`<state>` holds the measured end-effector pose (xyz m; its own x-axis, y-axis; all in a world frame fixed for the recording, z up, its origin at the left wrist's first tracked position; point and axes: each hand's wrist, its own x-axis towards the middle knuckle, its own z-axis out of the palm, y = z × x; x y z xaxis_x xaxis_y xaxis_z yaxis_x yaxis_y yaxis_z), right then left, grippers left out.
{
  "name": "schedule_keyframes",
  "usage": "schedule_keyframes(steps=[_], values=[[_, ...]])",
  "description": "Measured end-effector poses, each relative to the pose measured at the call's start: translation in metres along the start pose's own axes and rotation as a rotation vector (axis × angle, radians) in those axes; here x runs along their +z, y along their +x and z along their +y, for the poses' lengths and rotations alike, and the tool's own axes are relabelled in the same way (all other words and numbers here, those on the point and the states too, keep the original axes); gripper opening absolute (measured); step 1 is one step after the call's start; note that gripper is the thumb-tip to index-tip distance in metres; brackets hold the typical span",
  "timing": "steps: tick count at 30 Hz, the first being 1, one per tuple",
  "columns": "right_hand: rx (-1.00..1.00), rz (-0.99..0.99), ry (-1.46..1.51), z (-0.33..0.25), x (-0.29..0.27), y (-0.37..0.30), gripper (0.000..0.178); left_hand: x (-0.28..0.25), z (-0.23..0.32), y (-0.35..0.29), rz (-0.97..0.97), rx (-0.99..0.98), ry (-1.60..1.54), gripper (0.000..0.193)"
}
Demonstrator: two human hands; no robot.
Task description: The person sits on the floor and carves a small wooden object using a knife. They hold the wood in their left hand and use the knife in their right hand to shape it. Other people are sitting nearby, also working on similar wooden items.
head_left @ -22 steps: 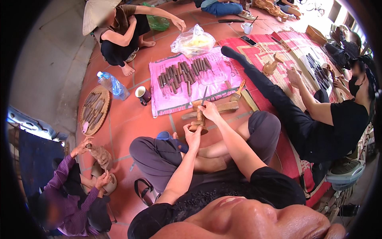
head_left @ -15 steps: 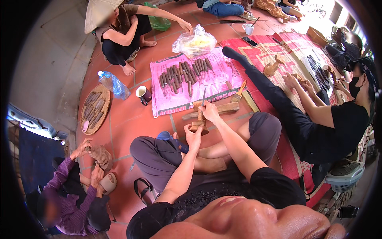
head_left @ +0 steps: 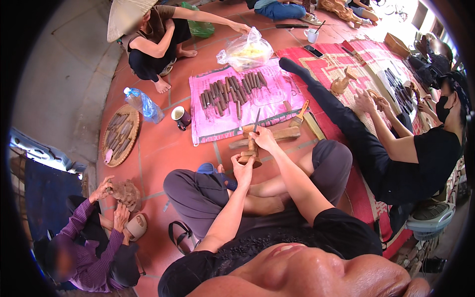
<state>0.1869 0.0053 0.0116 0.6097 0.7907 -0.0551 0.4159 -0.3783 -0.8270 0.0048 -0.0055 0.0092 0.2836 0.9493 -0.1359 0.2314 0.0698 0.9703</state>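
My left hand is closed on the round base of a small brown wood carving, held over my crossed legs. Up at the carving's narrower end, my right hand grips a slim dark file-like tool whose tip points away from me. My fingers cover its grip and part of the carving. Just beyond my hands, a wooden block lies on the floor by a flat brush. Farther off, several wood-handled carving tools lie in rows on a pink cloth.
To the left are a basket of tools, a plastic bottle and a dark mug. A person in a conical hat holds a clear plastic bag. Others work at the lower left and on the red mat at right.
The person in the conical hat has pulled the top of the plastic bag upward. At the right, a co-worker's hands have shifted on their carving. My own grips look the same.
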Motion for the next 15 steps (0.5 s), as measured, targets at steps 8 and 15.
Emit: schedule_keyframes(steps=[8,15], values=[[-0.021,0.054,-0.063,0.002,0.006,0.000,0.032,0.000,0.005,-0.001,-0.029,-0.031,-0.034,0.060],[-0.033,-0.069,-0.078,-0.013,-0.003,-0.010,0.033,-0.005,0.007,-0.002,-0.020,-0.024,-0.030,0.061]])
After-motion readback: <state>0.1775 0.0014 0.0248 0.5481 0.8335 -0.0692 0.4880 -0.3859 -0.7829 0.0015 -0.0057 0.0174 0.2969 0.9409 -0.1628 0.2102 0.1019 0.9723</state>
